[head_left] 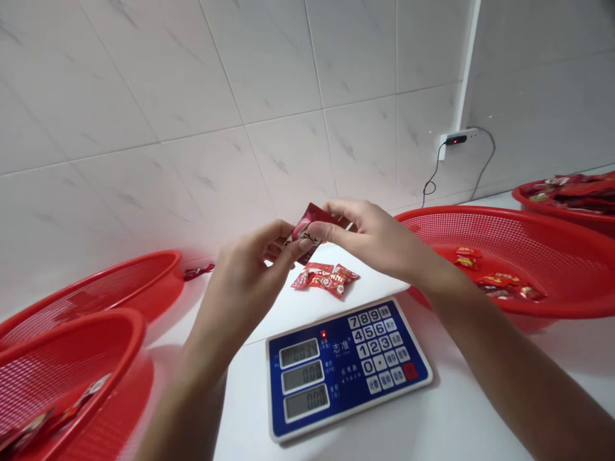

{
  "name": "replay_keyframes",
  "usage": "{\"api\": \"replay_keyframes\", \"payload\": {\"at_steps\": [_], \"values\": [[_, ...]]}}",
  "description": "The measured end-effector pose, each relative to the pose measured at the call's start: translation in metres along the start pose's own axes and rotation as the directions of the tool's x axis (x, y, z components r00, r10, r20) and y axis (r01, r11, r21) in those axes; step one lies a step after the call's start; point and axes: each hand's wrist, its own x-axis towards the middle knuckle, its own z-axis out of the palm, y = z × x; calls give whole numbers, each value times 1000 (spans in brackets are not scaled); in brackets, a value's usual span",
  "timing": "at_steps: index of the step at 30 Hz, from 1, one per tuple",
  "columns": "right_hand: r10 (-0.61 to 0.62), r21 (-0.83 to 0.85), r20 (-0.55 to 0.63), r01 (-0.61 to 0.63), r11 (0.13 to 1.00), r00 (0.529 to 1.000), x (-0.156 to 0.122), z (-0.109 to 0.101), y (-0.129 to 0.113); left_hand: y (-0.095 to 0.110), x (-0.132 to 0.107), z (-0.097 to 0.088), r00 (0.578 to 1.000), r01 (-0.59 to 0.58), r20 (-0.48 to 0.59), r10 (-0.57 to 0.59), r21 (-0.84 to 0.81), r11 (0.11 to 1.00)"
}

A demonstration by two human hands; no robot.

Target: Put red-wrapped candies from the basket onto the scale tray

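Holding a crinkly red packet (307, 234) up in the air near the middle of the frame, this person has it between both hands, and neither hand is spread. The left hand (245, 282) has its grip pinched on the packet's lower-left side, and the right hand (365, 237) pinches in from the upper right, fingers curled over the top. Just below, a little pile of small red packets (325, 280) sits on a white platform, not touching the hands. Can't tell if that platform is the weighing pan or not.

Right in front of it is a digital scale (348, 368) with a blue keypad panel and three small displays; the lower two look like zeros, the top one's too small to read. It's on a white surface (456, 410), with white marbled wall tiles (192, 96) behind.

Over on the right sits a big red mesh basket (504, 230) with a few red packets (504, 286) in the bottom, and the upper right corner has another red basket (548, 214) heaped with packets (574, 192). Lower left, two more red baskets overlap, the front one (57, 365) holding some packets (91, 390), the back one (106, 288) tilted next to it. Up top right, a black plug (456, 139) sits in a wall socket, its grey cable (485, 166) hanging down.
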Motion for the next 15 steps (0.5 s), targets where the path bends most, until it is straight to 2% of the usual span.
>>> {"api": "replay_keyframes", "payload": {"at_steps": [4,10,12,14,15], "values": [[-20,37,55,18,999,998,1,-10,2,-1,1,-1,999,-32,15,32,-2,999],[-5,117,91,-6,993,996,4,-8,8,-2,1,0,999,-40,6,40,44,998],[50,20,57,-51,998,997,4,-12,12,-7,4,1,998,-34,-49,43,168,985],[117,-153,-66,-126,980,991,2,-23,12,-17,8,0,995,-39,-71,67,340,940],[127,-241,-151,-161,957,980,1,-31,11,-24,11,-2,996,-54,-38,76,410,910]]}}
